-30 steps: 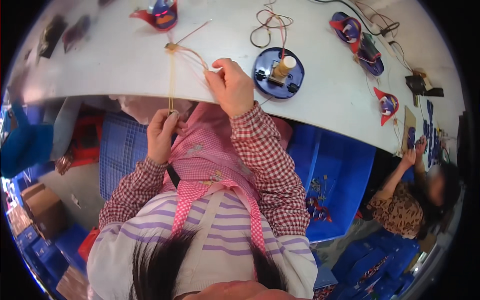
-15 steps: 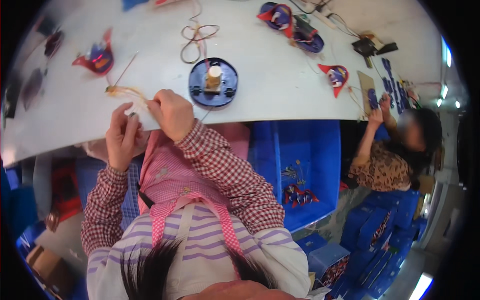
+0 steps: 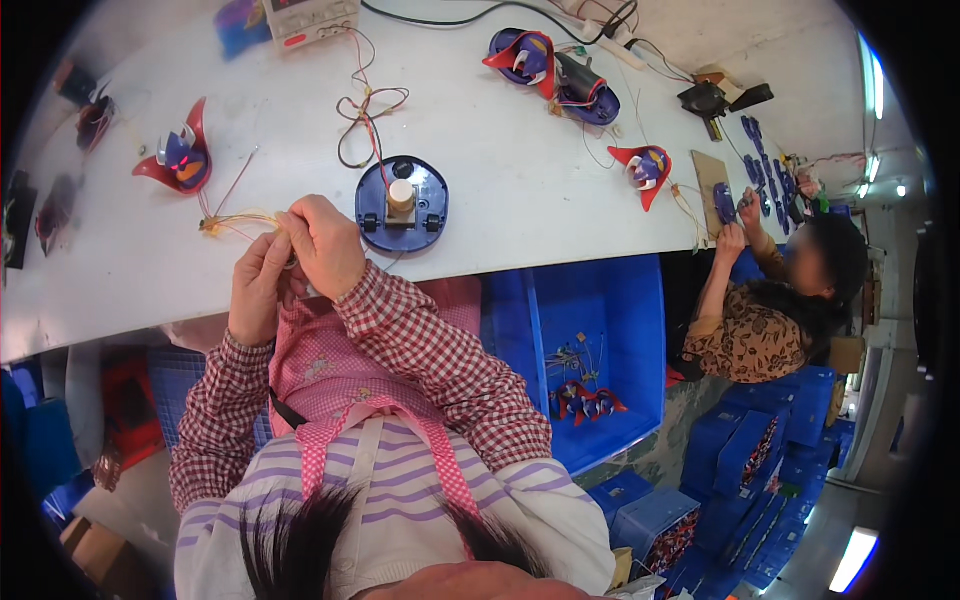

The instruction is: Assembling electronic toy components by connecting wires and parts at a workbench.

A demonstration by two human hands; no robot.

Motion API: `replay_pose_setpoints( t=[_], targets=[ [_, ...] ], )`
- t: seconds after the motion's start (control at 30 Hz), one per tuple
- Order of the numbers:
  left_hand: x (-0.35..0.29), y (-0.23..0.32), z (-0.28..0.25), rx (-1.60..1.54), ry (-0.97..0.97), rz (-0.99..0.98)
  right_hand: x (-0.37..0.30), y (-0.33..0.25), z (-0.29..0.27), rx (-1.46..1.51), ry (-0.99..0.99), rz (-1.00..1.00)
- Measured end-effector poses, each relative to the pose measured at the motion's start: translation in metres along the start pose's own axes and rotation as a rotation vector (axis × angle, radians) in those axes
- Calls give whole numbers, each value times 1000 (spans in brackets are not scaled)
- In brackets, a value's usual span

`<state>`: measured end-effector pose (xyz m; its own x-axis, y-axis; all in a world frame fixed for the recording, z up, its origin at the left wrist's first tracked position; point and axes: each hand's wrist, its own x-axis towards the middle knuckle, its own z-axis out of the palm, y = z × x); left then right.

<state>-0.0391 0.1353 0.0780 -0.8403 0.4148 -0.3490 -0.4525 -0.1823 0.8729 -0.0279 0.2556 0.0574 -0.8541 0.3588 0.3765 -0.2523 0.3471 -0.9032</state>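
Stretching leftward from the fingertips, a slim bundle of yellowish and reddish wires point(image 3: 245, 217) is held near the front edge of the white table point(image 3: 300, 130). The strands are gathered at a small tan knot-like piece point(image 3: 209, 226), from which a single thin red wire point(image 3: 240, 174) is angled up and away, its end left loose. Just beyond that piece, a purple toy head point(image 3: 185, 162) is seen on the tabletop, marked by an orange beak, pinkish-red eyes, pale horns and a flared red collar. The near ends of the wires are hidden by the hands, and the exact number of strands cannot be made out; whether the tan piece is a knot, tape or a connector cannot be told either. The right hand point(image 3: 330, 243) is held palm down, wrist bent inward, with thumb and forefinger clamped on the wires. The left hand point(image 3: 257, 288) is raised from below, its fingers bent in against the right hand's fingertips; whether anything is gripped by them cannot be told. Both forearms, covered by red-and-white checked sleeves point(image 3: 440, 360), are brought together left of a round dark-blue housing point(image 3: 427, 212).
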Motion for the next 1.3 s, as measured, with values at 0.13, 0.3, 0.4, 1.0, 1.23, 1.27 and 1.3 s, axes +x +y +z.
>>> replay_pose_setpoints(
  t=[0.13, 0.3, 0.4, 1.0, 1.23, 1.27, 1.3],
  targets=[
    [1, 2, -4, -17, 63, -72, -4, 3, -3, 76, -17, -136],
    [-2, -2, 1, 55, 139, -6, -7, -5, -24, 10, -249, -149],
    [-6, 9, 3, 46, 117, -104, -7, -2, -27, -26, -268, -197],
    [-6, 3, 5, 119, 140, -25, -9, -4, -28, -115, -319, -191],
    [-5, 1, 2, 114, 121, -16, -8, -6, -25, -115, -313, -135],
    [-4, 1, 2, 112, 113, -15, -7, -6, -25, -122, -309, -136],
    [-4, 1, 2, 110, 115, -17, -7, -6, -25, -120, -310, -142]
  ],
)
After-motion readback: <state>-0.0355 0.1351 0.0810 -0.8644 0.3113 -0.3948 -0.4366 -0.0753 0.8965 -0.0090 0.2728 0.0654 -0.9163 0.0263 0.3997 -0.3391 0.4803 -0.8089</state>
